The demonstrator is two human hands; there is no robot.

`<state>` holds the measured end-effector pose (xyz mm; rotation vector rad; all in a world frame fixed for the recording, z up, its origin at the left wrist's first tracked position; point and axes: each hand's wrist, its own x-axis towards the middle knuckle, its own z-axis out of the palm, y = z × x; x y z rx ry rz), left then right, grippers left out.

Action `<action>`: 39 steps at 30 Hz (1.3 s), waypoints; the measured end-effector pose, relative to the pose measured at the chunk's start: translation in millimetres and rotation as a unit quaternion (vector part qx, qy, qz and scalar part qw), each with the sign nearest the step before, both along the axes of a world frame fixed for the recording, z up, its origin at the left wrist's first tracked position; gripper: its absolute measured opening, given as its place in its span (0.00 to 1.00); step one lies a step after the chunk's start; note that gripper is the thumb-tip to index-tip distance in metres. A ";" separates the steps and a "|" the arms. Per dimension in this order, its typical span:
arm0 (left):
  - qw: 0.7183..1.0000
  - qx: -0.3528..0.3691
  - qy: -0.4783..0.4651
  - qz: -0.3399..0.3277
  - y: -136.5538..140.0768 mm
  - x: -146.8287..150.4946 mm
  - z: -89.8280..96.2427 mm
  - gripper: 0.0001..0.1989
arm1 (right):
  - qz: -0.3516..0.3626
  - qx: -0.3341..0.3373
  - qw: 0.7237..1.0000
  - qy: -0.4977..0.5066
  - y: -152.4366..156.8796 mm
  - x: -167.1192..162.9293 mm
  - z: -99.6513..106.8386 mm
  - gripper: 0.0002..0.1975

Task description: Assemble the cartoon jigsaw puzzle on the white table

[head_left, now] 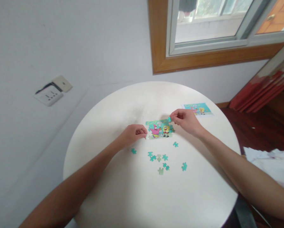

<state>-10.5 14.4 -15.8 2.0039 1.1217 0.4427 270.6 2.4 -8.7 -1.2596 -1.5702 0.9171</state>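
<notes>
A partly joined jigsaw puzzle (pixel 159 130) with a pink starfish and a yellow sponge figure lies on the round white table (pixel 132 196). My right hand (pixel 183 119) is at its upper right corner, thumb and fingertips pinched on a teal puzzle piece (pixel 169 119). By the puzzle's left edge rests my left hand (pixel 135 134), its fingers curled together; whatever they may grip is too small to make out. Several loose teal pieces (pixel 165 157) and a pale green piece (pixel 160 171) are scattered nearer to me. One teal piece (pixel 133 151) sits just below my left hand.
A picture card (pixel 200 109) with the same figures lies at the table's far right. Behind the table are a white wall with a socket (pixel 49 95) and a wood-framed window (pixel 161 61). White papers (pixel 272 164) are at the right, below a red curtain (pixel 258 91).
</notes>
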 end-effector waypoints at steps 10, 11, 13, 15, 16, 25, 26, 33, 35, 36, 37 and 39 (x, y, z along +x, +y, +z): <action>0.999 0.025 0.015 0.017 -4.0 4.2 -2.2 0.07 | -0.003 -0.001 1.000 -0.007 0.9 0.6 -1.4 0.06; 0.999 0.028 0.017 0.020 -4.1 4.4 -3.0 0.07 | -0.003 -0.001 1.000 -0.006 0.8 0.4 -1.1 0.06; 0.999 0.035 0.022 0.023 -4.5 4.9 -4.4 0.07 | -0.005 -0.002 1.000 -0.007 0.4 0.1 -0.3 0.06; 0.998 0.045 0.026 0.023 -5.2 5.2 -5.2 0.07 | -0.008 -0.003 1.000 -0.010 0.0 -0.2 0.5 0.05; 0.998 0.049 0.028 0.022 -5.5 5.3 -5.3 0.07 | -0.007 -0.003 1.000 -0.011 -0.1 -0.3 0.8 0.05; 0.996 0.066 0.047 -0.024 -5.0 0.5 -0.3 0.11 | -0.002 0.001 1.000 -0.012 -0.5 1.1 0.6 0.06; 0.996 0.072 0.049 -0.026 -4.7 0.4 -0.7 0.11 | -0.001 0.000 1.000 -0.011 -0.6 1.1 0.8 0.06; 0.994 0.098 0.053 -0.023 -3.7 0.0 -8.8 0.09 | -0.004 0.000 1.000 -0.013 -0.8 0.8 1.5 0.06; 0.993 0.101 0.053 -0.020 -3.7 -0.2 -9.6 0.09 | -0.001 0.002 1.000 -0.013 -0.2 0.9 0.7 0.06; 0.993 0.103 0.053 -0.019 -3.8 -0.2 -9.3 0.09 | 0.000 0.003 1.000 -0.012 0.1 1.0 0.3 0.06; 0.993 0.103 0.054 -0.019 -3.9 -0.1 -8.6 0.09 | 0.001 0.003 1.000 -0.011 0.3 1.1 -0.1 0.06; 0.993 0.102 0.055 -0.019 -4.4 0.4 -6.6 0.09 | 0.003 0.003 1.000 -0.007 0.7 1.4 -0.7 0.06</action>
